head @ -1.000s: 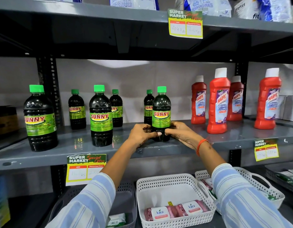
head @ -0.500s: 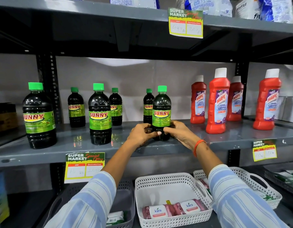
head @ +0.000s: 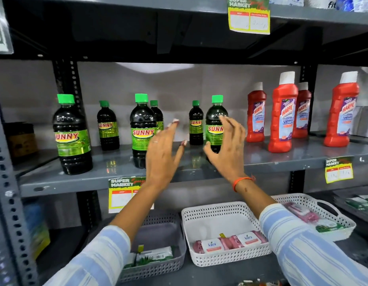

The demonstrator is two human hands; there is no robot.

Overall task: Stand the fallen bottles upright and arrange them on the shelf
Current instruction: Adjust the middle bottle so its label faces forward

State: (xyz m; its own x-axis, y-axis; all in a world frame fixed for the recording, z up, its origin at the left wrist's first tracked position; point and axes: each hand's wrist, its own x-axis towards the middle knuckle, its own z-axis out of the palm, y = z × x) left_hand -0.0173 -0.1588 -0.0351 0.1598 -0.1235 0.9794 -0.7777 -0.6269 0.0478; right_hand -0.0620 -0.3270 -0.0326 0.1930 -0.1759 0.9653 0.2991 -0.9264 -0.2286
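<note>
Sunny bottles (head: 143,129), six dark green-capped ones, stand upright on the grey shelf (head: 282,157), the one just left of the red Harpic bottles (head: 282,112) partly hidden behind the right hand (head: 227,150), which, like the left hand (head: 163,156), is spread wide, empty and motion-blurred.

Blue-white striped sleeves (head: 100,256) — orange wristband (head: 240,181)
</note>
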